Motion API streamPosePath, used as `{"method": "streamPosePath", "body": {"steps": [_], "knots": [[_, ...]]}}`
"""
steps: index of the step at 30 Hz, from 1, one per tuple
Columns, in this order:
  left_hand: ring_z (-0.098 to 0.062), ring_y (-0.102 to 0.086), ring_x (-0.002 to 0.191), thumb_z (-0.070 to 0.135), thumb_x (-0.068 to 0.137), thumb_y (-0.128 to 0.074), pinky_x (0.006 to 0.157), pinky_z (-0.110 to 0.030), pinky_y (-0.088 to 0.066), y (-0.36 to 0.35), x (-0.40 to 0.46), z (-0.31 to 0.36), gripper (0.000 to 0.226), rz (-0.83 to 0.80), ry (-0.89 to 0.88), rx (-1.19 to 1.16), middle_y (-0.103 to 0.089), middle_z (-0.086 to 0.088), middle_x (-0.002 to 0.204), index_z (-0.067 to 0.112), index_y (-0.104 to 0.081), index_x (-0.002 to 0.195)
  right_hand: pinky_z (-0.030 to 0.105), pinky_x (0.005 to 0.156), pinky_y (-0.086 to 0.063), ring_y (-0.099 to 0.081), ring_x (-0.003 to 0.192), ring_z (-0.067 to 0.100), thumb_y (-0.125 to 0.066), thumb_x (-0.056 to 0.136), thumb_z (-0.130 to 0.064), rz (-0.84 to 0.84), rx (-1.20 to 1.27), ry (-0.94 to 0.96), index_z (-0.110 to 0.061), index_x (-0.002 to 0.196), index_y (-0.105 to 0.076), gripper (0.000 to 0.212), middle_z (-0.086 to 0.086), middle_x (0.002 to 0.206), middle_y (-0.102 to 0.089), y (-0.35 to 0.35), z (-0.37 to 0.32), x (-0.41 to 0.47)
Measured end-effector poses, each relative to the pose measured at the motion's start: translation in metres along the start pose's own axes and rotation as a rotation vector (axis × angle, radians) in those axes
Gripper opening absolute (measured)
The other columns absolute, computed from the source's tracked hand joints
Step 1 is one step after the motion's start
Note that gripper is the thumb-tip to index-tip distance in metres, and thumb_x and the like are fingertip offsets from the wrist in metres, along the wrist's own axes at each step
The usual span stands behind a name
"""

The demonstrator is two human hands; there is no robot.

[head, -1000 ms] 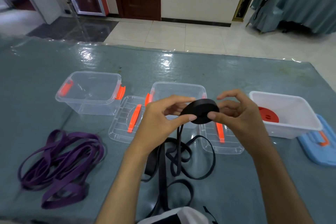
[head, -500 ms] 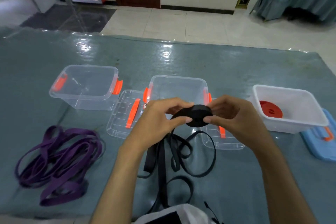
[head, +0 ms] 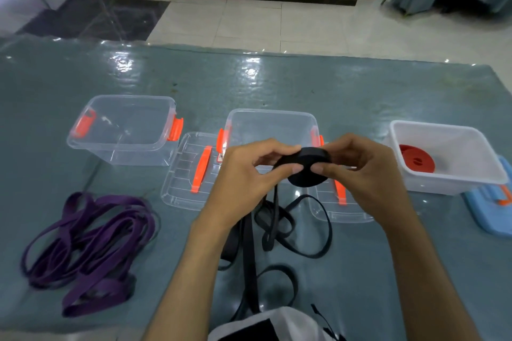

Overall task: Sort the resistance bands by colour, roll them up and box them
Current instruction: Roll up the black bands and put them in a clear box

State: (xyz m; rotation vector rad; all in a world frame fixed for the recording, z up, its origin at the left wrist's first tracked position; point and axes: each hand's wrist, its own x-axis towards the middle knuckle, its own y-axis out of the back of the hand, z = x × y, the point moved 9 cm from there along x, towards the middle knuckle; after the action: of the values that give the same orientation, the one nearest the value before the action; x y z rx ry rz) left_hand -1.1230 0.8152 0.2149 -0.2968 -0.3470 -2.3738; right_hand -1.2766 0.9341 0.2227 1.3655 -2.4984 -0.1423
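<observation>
Three boxes stand in a row on the teal table [head: 277, 86]. Person's two hands are raised above the middle one, working black.

Left hand [head: 249, 174]: fingers curled, thumb and forefinger pinching the near edge of the black roll [head: 307, 167]. Right hand [head: 365, 171]: fingers curled round the roll's far side, thumb pressing its front face. Roll held clear of the table, in front of the middle clear box [head: 273, 130]. A tail of black band drops from the roll to the loose black bands [head: 291, 227] lying tangled on the table between the forearms, so this winding looks unfinished.

Done, as far as shows: colours already lie apart. One red roll [head: 415, 160] sits in the white box [head: 448, 174] on the right, whose blue lid [head: 490, 210] lies beside it on the table.

Left to do, by my reading:
- Finish the black roll and set it down; the middle box seems meant for it. That box appears to hold nothing yet.
- More black looks to remain loose on the table; cannot tell how many separate bands.
- Purple bands [head: 88, 246] lie in an unrolled heap at the left, untouched by either hand.
- Left clear box [head: 122, 130] appears unfilled, likely for purple.
- Two clear lids [head: 191, 174] with orange handles lie flat in front of the boxes; none is fitted.

Judgement: roughly a third through, red done, black under way, purple not started.
</observation>
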Motion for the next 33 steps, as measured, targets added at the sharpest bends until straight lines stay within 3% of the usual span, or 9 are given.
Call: {"method": "streamPosePath", "body": {"steps": [5, 8, 11, 14, 17, 22, 26, 30, 33], "knots": [[-0.015, -0.078, 0.104, 0.010, 0.084, -0.087, 0.088, -0.019, -0.058, 0.000, -0.001, 0.001, 0.050, -0.001, 0.048, -0.219, -0.080, 0.007, 0.114, 0.037, -0.076, 0.124, 0.032, 0.071, -0.065, -0.080, 0.086, 0.026, -0.090, 0.070, -0.018, 0.085, 0.318, -0.077, -0.025, 0.086, -0.075, 0.023, 0.009, 0.093, -0.082, -0.001, 0.003, -0.004], [-0.018, -0.079, 0.093, 0.013, 0.083, -0.090, 0.082, -0.019, -0.058, 0.005, -0.005, 0.005, 0.050, 0.048, 0.033, -0.189, -0.080, 0.002, 0.099, 0.037, -0.071, 0.124, 0.042, 0.077, -0.066, -0.079, 0.090, 0.034, -0.088, 0.075, -0.020, -0.039, 0.286, -0.152, -0.023, 0.106, -0.072, 0.036, 0.015, 0.094, -0.079, -0.010, 0.008, -0.007], [-0.022, -0.078, 0.095, 0.013, 0.085, -0.089, 0.085, -0.022, -0.059, 0.007, -0.013, 0.009, 0.037, 0.138, 0.037, -0.207, -0.080, -0.002, 0.100, 0.031, -0.070, 0.112, 0.041, 0.081, -0.065, -0.078, 0.095, 0.034, -0.087, 0.082, -0.019, -0.063, 0.245, -0.070, -0.026, 0.121, -0.062, 0.047, 0.014, 0.097, -0.077, -0.011, -0.008, -0.009], [-0.016, -0.078, 0.094, 0.011, 0.086, -0.087, 0.084, -0.019, -0.058, 0.004, -0.019, 0.016, 0.029, 0.137, 0.032, -0.224, -0.080, 0.004, 0.101, 0.032, -0.074, 0.101, 0.041, 0.086, -0.064, -0.078, 0.100, 0.027, -0.088, 0.083, -0.021, 0.007, 0.138, 0.074, -0.027, 0.112, -0.068, 0.036, 0.006, 0.103, -0.079, -0.009, -0.031, -0.015], [-0.008, -0.076, 0.091, 0.009, 0.086, -0.086, 0.082, -0.014, -0.055, 0.000, -0.026, 0.025, 0.024, 0.088, 0.000, -0.190, -0.079, 0.012, 0.097, 0.026, -0.076, 0.099, 0.046, 0.077, -0.066, -0.079, 0.091, 0.029, -0.086, 0.079, -0.020, 0.033, 0.102, 0.072, -0.025, 0.098, -0.073, 0.024, 0.007, 0.100, -0.079, -0.006, -0.040, -0.023], [-0.021, -0.077, 0.105, 0.004, 0.088, -0.083, 0.093, -0.027, -0.060, -0.008, -0.035, 0.033, 0.034, 0.008, 0.033, -0.276, -0.079, 0.001, 0.114, 0.028, -0.077, 0.111, 0.035, 0.070, -0.066, -0.080, 0.085, 0.020, -0.083, 0.078, -0.017, 0.137, 0.031, 0.153, -0.023, 0.097, -0.073, 0.022, -0.001, 0.097, -0.080, 0.006, -0.059, -0.041], [-0.022, -0.075, 0.112, 0.000, 0.089, -0.080, 0.097, -0.031, -0.059, -0.009, -0.036, 0.050, 0.048, -0.075, -0.010, -0.286, -0.078, 0.001, 0.121, 0.029, -0.076, 0.127, 0.030, 0.068, -0.065, -0.080, 0.088, 0.020, -0.083, 0.080, -0.010, 0.207, 0.167, 0.111, -0.015, 0.096, -0.070, 0.021, -0.002, 0.098, -0.081, 0.009, -0.061, -0.055], [-0.021, -0.078, 0.105, -0.004, 0.087, -0.082, 0.092, -0.028, -0.060, 0.002, -0.044, 0.055, 0.037, 0.041, -0.036, -0.270, -0.080, -0.004, 0.112, 0.011, -0.075, 0.119, 0.030, 0.070, -0.064, -0.080, 0.087, 0.025, -0.084, 0.078, -0.018, 0.108, 0.201, 0.020, -0.018, 0.088, -0.071, 0.016, 0.008, 0.096, -0.081, 0.009, -0.064, -0.059], [-0.019, -0.078, 0.102, -0.003, 0.085, -0.084, 0.089, -0.023, -0.059, 0.004, -0.052, 0.057, 0.029, 0.134, -0.042, -0.292, -0.082, -0.004, 0.107, 0.009, -0.076, 0.110, 0.026, 0.064, -0.063, -0.080, 0.081, 0.021, -0.084, 0.076, -0.018, 0.137, 0.247, 0.019, -0.026, 0.080, -0.075, 0.013, 0.007, 0.087, -0.081, 0.013, -0.070, -0.062]]}}
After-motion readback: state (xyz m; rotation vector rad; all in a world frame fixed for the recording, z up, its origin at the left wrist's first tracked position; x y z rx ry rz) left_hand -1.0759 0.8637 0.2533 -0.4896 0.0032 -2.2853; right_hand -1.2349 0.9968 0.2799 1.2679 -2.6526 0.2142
